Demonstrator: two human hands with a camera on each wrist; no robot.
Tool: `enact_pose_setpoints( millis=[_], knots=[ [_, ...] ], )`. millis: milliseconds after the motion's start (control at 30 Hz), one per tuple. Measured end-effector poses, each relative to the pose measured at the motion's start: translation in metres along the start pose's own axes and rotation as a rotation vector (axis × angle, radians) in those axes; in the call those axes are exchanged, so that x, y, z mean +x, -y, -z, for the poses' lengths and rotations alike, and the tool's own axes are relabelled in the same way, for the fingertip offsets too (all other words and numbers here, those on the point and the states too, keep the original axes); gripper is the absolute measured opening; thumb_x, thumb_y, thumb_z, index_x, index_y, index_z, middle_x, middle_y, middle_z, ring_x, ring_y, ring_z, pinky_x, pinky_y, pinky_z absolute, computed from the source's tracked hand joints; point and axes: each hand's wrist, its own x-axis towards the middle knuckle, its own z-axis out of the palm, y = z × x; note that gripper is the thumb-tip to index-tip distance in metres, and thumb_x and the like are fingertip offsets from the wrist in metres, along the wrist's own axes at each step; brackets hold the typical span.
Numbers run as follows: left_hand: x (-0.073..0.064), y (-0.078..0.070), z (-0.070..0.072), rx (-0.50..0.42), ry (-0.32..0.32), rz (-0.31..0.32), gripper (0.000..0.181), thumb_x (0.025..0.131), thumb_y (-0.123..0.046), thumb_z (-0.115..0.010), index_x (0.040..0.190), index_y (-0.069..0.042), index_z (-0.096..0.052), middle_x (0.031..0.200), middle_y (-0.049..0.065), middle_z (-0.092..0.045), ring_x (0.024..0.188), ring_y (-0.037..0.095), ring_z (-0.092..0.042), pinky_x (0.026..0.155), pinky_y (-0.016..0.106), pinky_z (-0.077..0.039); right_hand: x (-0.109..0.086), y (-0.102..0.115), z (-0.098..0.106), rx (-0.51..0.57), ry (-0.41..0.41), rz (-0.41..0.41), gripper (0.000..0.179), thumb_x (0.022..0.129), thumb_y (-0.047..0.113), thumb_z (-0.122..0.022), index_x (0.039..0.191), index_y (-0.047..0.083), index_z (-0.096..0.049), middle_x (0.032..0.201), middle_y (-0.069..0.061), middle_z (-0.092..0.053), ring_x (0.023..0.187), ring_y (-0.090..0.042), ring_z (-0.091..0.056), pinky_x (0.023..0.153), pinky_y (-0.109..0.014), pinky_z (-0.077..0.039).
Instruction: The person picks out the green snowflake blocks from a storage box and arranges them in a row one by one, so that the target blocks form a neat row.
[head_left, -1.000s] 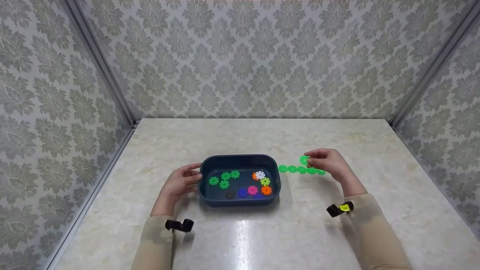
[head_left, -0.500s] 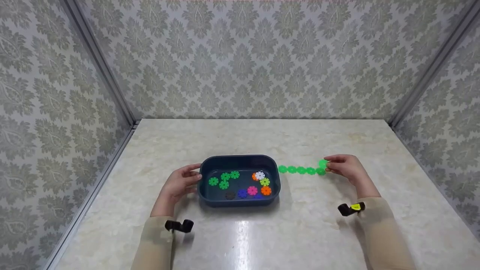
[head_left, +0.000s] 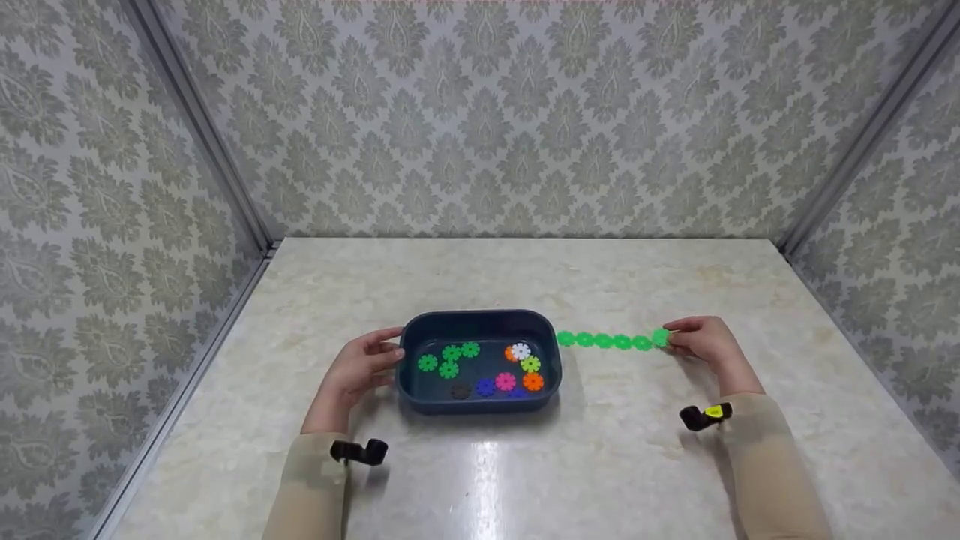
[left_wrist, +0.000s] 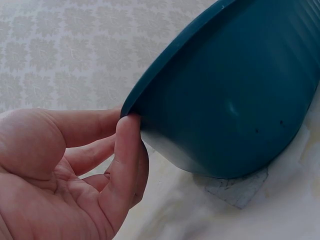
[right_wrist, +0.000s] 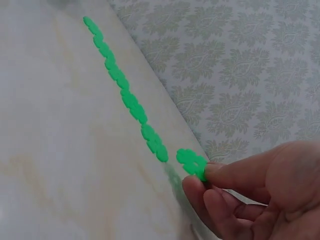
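A dark blue plastic basin (head_left: 480,406) stands in the middle of the table. At its left end my left hand (head_left: 364,365) holds the rim with thumb and fingertips, seen close up in the left wrist view at the basin's edge (left_wrist: 165,60). My right hand (head_left: 705,343) pinches a green snowflake-shaped plastic disc (right_wrist: 191,162) between thumb and fingers. That disc is tilted up, beside the right end of a straight row of several like green discs (head_left: 604,340) on the table. In the right wrist view a small gap shows between disc and row.
Inside the basin lie several green discs (head_left: 448,369) at the left. At the right are pink (head_left: 505,381), orange (head_left: 533,382), yellow-green (head_left: 531,364) and white discs (head_left: 520,350), with blue and dark ones near the front. Patterned walls (head_left: 487,120) enclose the table (head_left: 480,277).
My right hand has carried the green disc rightward along the row, then lowered it toward the row's right end. The left hand and basin have stayed put.
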Motion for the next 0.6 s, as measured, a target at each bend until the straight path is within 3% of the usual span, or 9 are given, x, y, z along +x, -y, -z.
enact_pose_setpoints(
  millis=[233, 600],
  knots=[
    [-0.0011, 0.0, 0.0007, 0.0, 0.02, -0.004, 0.052, 0.1, -0.008, -0.066, 0.151, -0.011, -0.052, 0.109, 0.0, -0.061, 0.081, 0.01, -0.063, 0.065, 0.027, -0.054, 0.0053, -0.001, 0.0005, -0.058, -0.002, -0.037, 0.041, 0.102, 0.006, -0.058, 0.14, -0.01, -0.056, 0.105, -0.007, -0.073, 0.077, -0.003, -0.071, 0.074, -0.022, -0.058],
    [-0.0004, 0.0015, 0.0003, -0.015, 0.028, -0.009, 0.053, 0.1, -0.008, -0.067, 0.151, -0.01, -0.052, 0.109, 0.0, -0.061, 0.085, 0.009, -0.065, 0.064, 0.025, -0.054, 0.0061, 0.002, -0.0015, -0.131, 0.011, -0.048, 0.039, 0.102, 0.009, -0.06, 0.136, -0.01, -0.06, 0.105, -0.009, -0.074, 0.079, -0.005, -0.069, 0.074, -0.023, -0.057]
  ],
)
